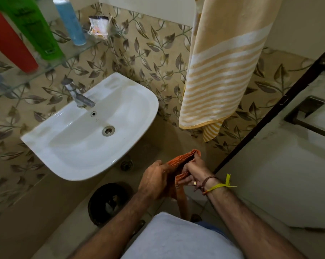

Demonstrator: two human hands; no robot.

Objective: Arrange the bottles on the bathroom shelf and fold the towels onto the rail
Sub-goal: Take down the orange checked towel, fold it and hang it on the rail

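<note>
An orange towel (178,161) is bunched between both hands in front of my body, with a strip of it hanging down. My left hand (152,181) grips its left side and my right hand (196,171) pinches its right edge. A yellow towel with white stripes (217,71) hangs down the wall at the upper right; its rail is out of view. On the glass shelf (51,65) at the upper left stand a red bottle (10,43), a green bottle (34,28) and a blue bottle (70,21).
A white washbasin (120,146) with a metal tap (77,94) is fixed to the leaf-patterned tiles below the shelf. A small packet (99,25) lies at the shelf's right end. A dark round bin (109,201) stands on the floor. A white door with a dark handle (307,116) is at right.
</note>
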